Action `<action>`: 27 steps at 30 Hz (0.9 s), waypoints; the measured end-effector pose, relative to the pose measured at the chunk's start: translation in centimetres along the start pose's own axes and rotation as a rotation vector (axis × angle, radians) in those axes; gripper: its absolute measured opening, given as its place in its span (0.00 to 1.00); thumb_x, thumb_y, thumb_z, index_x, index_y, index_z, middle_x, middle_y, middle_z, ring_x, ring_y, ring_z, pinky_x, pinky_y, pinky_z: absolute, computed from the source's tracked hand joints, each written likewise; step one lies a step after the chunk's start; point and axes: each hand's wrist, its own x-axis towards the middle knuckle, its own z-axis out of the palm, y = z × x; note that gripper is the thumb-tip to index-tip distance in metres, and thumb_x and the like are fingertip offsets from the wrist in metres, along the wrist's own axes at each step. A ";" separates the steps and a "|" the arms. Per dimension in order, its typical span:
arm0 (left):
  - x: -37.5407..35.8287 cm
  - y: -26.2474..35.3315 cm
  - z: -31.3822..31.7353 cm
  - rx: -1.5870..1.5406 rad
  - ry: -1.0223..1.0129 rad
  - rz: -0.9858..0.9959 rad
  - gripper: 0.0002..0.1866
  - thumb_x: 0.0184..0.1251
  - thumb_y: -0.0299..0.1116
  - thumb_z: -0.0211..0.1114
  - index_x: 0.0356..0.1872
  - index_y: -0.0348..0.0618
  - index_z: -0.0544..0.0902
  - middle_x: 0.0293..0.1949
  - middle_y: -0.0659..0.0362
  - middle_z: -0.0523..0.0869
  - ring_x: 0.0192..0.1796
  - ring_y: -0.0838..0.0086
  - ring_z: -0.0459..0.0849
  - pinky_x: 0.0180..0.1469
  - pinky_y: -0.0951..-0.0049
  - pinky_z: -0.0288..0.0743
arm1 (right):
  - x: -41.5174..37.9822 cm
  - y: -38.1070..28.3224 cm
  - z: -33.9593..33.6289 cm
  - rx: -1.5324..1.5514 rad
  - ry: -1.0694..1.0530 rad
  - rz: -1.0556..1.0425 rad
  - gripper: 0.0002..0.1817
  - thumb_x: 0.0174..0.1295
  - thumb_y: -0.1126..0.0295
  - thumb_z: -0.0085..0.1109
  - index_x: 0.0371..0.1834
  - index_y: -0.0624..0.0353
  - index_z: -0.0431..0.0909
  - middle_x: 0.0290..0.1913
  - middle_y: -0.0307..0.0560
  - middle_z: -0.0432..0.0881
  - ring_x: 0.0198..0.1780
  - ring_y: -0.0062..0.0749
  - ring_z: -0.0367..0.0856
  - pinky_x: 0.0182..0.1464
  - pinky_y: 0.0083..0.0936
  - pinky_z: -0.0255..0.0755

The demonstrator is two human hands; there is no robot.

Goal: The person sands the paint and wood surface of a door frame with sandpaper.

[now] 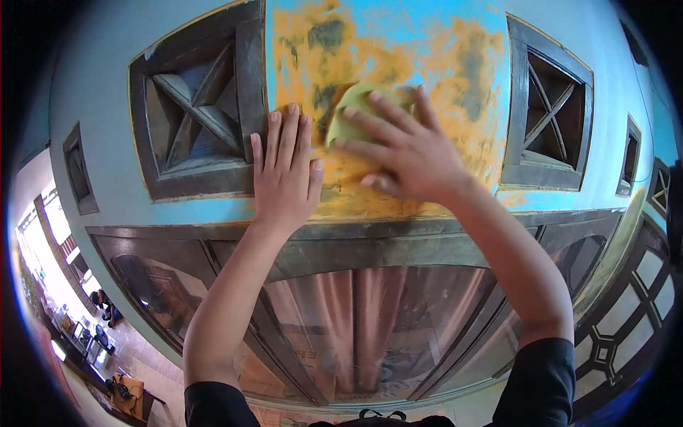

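My left hand (284, 171) lies flat on the wall, fingers stretched upward, beside the dark wooden frame of the left vent opening (249, 92). It holds nothing. With fingers spread, my right hand (420, 156) presses a yellow-green sheet of what looks like sandpaper (336, 129) against the wall. The hand is slightly blurred. Around both hands the wall panel (455, 92) is patchy orange, grey and bright blue. Part of the sheet is hidden under my right fingers.
A second vent opening with crossed slats (551, 110) is at the right. Below the panel run a dark wooden beam (384, 229) and glass panes with pinkish curtains (384, 313) behind. Far lower left, a person (107, 307) crouches near a brown chair (128, 395).
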 end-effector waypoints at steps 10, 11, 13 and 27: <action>1.9 -0.1 -0.7 0.040 -0.042 0.035 0.36 0.78 0.47 0.48 0.81 0.38 0.58 0.84 0.46 0.52 0.85 0.49 0.47 0.81 0.36 0.36 | -1.8 0.2 0.2 -0.019 -0.013 0.035 0.31 0.71 0.35 0.46 0.75 0.24 0.70 0.81 0.34 0.63 0.84 0.44 0.54 0.81 0.69 0.38; 2.1 -0.3 -0.7 0.034 -0.037 0.042 0.37 0.78 0.47 0.48 0.81 0.38 0.58 0.84 0.46 0.52 0.85 0.49 0.47 0.81 0.35 0.36 | -2.3 0.8 0.0 0.041 -0.061 -0.068 0.31 0.70 0.35 0.46 0.75 0.24 0.70 0.81 0.34 0.63 0.84 0.44 0.54 0.81 0.68 0.39; 2.1 -0.2 -0.6 0.006 -0.008 0.046 0.37 0.78 0.48 0.49 0.81 0.38 0.57 0.84 0.46 0.53 0.85 0.49 0.48 0.81 0.36 0.36 | -2.2 2.8 -1.7 -0.138 0.041 0.140 0.28 0.72 0.41 0.48 0.74 0.25 0.72 0.81 0.33 0.64 0.83 0.46 0.56 0.81 0.65 0.43; 11.4 6.9 -1.1 -0.325 0.112 0.652 0.38 0.74 0.56 0.58 0.79 0.48 0.66 0.82 0.55 0.59 0.83 0.50 0.55 0.81 0.44 0.54 | -3.4 6.5 -1.4 0.042 0.070 -0.012 0.22 0.63 0.53 0.66 0.59 0.45 0.82 0.66 0.43 0.79 0.78 0.47 0.65 0.82 0.64 0.47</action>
